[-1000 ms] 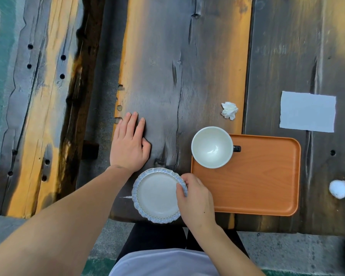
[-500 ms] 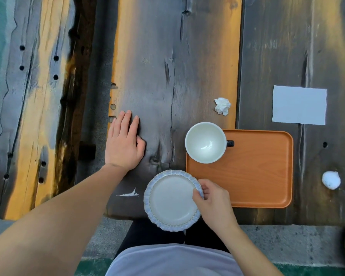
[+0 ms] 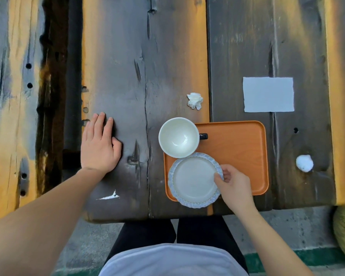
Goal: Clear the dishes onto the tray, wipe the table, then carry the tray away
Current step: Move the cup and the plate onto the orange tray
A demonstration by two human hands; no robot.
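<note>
I see right hand (image 3: 234,184) pinching saucer (image 3: 194,180) rim over tray's (image 3: 237,156) near-left corner; left hand (image 3: 99,145) flat, released, on counter (image 3: 127,76).

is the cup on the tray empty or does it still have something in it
Empty, as far as shows: the cup stands upright on the tray, and its pale inside is bare down to the bottom.

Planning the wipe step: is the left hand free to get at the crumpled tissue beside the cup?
Probably yes. The left hand lies flat and holds nothing, and only bare table lies between it and the crumpled tissue.
</note>
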